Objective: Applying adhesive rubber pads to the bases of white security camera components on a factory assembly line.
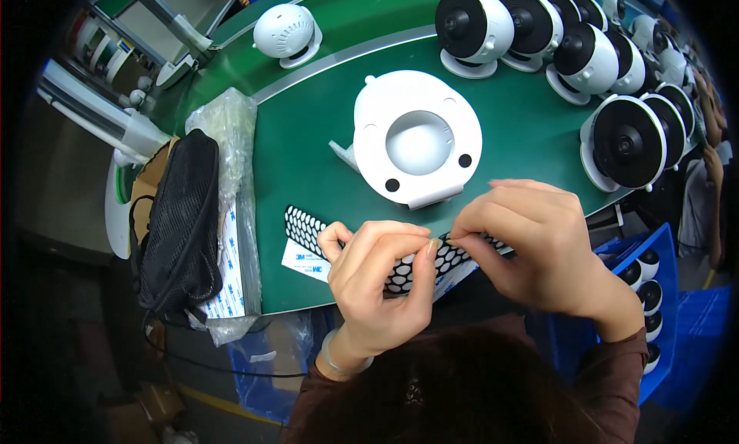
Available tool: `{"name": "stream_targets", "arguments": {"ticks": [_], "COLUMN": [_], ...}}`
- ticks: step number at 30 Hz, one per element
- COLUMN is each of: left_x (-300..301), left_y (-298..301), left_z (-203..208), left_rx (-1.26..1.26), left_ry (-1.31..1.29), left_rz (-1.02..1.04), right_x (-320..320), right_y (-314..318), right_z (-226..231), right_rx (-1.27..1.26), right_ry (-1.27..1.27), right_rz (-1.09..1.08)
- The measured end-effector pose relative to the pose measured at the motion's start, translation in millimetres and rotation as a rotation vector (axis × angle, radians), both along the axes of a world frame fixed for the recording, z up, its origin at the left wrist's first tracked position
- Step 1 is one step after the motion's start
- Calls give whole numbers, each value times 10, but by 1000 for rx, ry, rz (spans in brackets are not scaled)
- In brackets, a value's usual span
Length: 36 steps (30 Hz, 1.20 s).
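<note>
Close to the table's near edge, my left hand (pixel 381 278) grips a black adhesive sheet (pixel 305 228) patterned with white round spots. White backing paper (pixel 308 261) with blue print shows under it. My right hand (pixel 531 244) is closed in a pinch at the sheet, its fingertips close to my left thumb. Whatever lies between the right fingertips is too small to make out. Just beyond both hands rests a white rounded device housing (pixel 419 184) with a large round opening. Two black round pads (pixel 392 185) sit on its near face; two other round spots are bare.
Several white devices with black round fronts (pixel 471 24) stand at the back right. A single white device (pixel 285 32) stands back left. On the left lie a black mesh pouch (pixel 181 221) and a clear plastic bag (pixel 231 128). A blue bin (pixel 662 290) holds more devices.
</note>
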State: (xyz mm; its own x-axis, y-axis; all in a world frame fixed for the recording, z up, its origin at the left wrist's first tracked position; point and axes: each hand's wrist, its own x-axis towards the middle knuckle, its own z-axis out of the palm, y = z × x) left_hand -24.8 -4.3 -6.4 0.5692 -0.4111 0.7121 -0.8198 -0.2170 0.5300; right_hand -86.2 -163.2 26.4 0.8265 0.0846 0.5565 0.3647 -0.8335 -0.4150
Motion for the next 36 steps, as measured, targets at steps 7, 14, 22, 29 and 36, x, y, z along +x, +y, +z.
{"name": "stream_targets", "arguments": {"ticks": [7,14,22,29,36], "left_x": [7,160,169,192,205], "left_y": [-6,-45,-81,-80,-77], "left_z": [17,-110,-151,-146,-163], "left_rx": [-37,-203,-195,-192,-207], "left_ry": [122,200,328,310,291], "left_rz": [14,41,-1,-14,-24], "right_x": [5,310,476,497,511], "right_y": [-29,-201,-326,-295,-224], "right_z": [26,287,319,322,304], "right_rx": [-132,302,453,338,230], "right_ry": [-150,-124,200,167,89], "right_rz": [88,-177,-155,-204,-251]}}
